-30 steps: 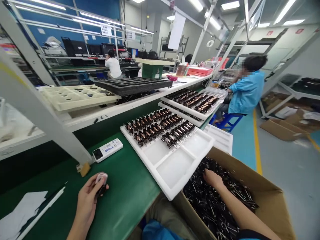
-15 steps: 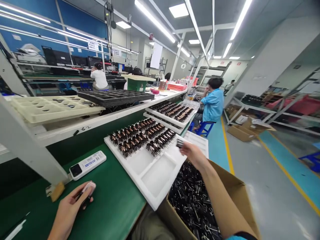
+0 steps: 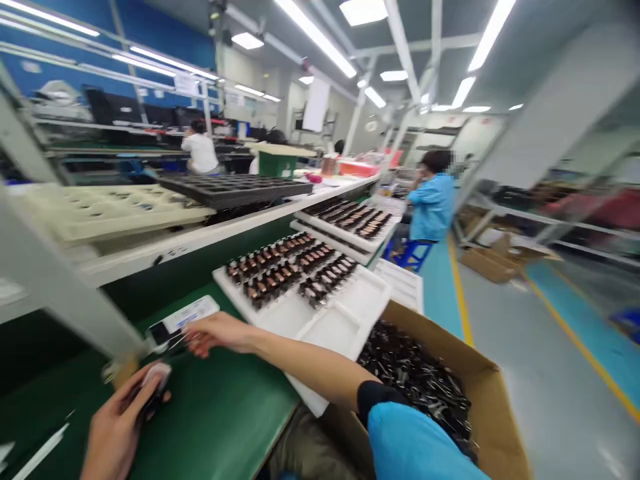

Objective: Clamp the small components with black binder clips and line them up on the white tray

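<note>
My left hand [image 3: 117,423] is closed around a small dark piece with a pale pinkish top [image 3: 157,375], just above the green tabletop [image 3: 215,413]. My right hand [image 3: 217,331] reaches across to the left and pinches a black binder clip [image 3: 173,344] by its wire end, close to the left hand. Motion blurs the clip, so its jaws do not show clearly. A white handheld device [image 3: 200,307] with a dark screen lies partly behind that hand. Under my forearm, a white tray [image 3: 270,319] holds rows of binder clips gripping copper-coloured pieces.
A cardboard box [image 3: 493,400] of loose black binder clips stands at my right, below the tray. Further trays of clips [image 3: 350,220] lie beyond. A shelf edge [image 3: 240,230] carries a black grid tray [image 3: 230,190]. A person in blue [image 3: 433,207] sits farther along the bench.
My right hand has swung left from the tray's right side to beside my left hand, carrying the clip. The left hand has shifted slightly left and down, still holding its piece.
</note>
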The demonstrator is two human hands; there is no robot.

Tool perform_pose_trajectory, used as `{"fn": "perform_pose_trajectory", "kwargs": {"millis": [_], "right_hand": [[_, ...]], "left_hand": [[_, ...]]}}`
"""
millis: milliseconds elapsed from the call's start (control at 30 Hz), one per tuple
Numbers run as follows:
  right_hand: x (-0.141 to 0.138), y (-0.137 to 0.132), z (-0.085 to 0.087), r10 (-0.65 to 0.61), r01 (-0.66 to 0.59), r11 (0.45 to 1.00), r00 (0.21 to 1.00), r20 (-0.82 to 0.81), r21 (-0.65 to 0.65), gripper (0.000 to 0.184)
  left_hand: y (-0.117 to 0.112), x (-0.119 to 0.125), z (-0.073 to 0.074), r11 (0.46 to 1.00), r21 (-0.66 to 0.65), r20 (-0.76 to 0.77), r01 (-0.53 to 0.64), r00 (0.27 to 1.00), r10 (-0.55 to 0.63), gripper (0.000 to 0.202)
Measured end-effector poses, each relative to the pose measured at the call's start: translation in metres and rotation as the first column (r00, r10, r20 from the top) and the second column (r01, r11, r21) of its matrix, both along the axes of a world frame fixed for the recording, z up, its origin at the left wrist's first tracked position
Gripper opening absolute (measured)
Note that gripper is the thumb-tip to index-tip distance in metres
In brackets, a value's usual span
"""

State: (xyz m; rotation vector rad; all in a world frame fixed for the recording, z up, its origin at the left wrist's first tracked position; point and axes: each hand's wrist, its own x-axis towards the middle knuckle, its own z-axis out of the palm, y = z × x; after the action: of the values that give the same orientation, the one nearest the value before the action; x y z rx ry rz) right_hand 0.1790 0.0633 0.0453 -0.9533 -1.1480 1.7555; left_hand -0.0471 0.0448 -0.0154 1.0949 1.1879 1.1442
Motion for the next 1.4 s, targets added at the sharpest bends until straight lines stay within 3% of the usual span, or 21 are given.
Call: {"fn": "perform_pose_trajectory", "kwargs": {"millis": [67,167,300,467,667,900,1033,1133,1233,1300,1400], "right_hand": [[-0.005,-0.008,-0.008,-0.127,0.127,0.992,0.991,0.052,0.006,0.054],[-0.003,-0.013,-0.02,-0.077,0.077,0.997,0.997,0.006,0.014,0.052],[0.002,-0.01,-0.03,-0.03,0.024,0.99,0.999,0.04,0.141,0.05],[0.002,-0.019,-0.027,0.047,-0.09,0.965,0.983,0.179,0.245,0.051],[0.004,-0.024,-0.027,0.112,-0.236,0.917,0.926,0.362,0.321,0.048],[0.001,-0.023,-0.024,0.063,-0.215,0.914,0.913,0.404,0.343,0.044],[0.002,-0.028,-0.007,0.03,-0.183,0.931,0.901,0.434,0.315,0.038],[0.029,-0.044,0.016,-0.133,-0.019,0.939,0.899,0.416,0.343,0.036],[0.075,-0.081,0.035,-0.463,0.316,0.85,0.831,0.31,0.423,0.041],[0.109,-0.112,0.036,-0.653,0.505,0.738,0.701,0.287,0.448,0.046],[0.153,-0.152,0.018,-0.82,0.682,0.569,0.433,0.373,0.46,0.057]], "left_hand": [[-0.013,0.004,0.012,0.996,-0.069,0.062,0.054,0.997,-0.05,0.053],[-0.02,0.01,0.021,0.991,-0.066,0.081,0.116,0.991,-0.111,0.054],[-0.02,0.007,0.021,0.992,-0.042,0.108,0.12,0.988,-0.115,0.05],[-0.025,0.002,0.021,0.992,-0.004,0.149,0.128,0.981,-0.126,0.048],[-0.026,0.002,0.019,0.974,0.014,0.121,0.227,0.966,-0.227,0.042],[-0.024,0.0,0.017,0.966,-0.006,0.055,0.26,0.964,-0.259,0.047],[-0.023,-0.004,0.017,0.963,0.028,-0.015,0.269,0.963,-0.269,0.047],[-0.017,-0.004,0.017,0.971,0.136,0.037,0.195,0.979,-0.202,0.049],[-0.012,-0.002,0.017,0.975,0.144,0.094,0.169,0.979,-0.183,0.049],[-0.012,-0.001,0.018,0.976,0.124,0.078,0.182,0.978,-0.192,0.047],[-0.014,0.0,0.019,0.974,0.109,0.034,0.199,0.978,-0.204,0.046]]}}
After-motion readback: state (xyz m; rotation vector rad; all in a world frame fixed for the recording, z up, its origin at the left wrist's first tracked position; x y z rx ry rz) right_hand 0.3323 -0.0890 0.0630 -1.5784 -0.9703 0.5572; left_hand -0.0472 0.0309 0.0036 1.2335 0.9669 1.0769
